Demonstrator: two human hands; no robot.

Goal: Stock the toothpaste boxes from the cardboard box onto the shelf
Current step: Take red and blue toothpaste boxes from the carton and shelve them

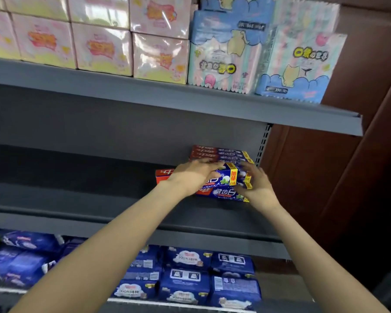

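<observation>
Grey shelf (122,199) bears toothpaste boxes (224,177) between both hands (221,180).

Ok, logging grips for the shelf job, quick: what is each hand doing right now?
Left hand: fingers curled over the top toothpaste box, holding it.
Right hand: gripping the same box's right end.

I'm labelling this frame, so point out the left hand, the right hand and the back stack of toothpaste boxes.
left hand (191,176): head view, back of hand.
right hand (259,185): head view, back of hand.
back stack (221,153): head view, top box's face.
</observation>
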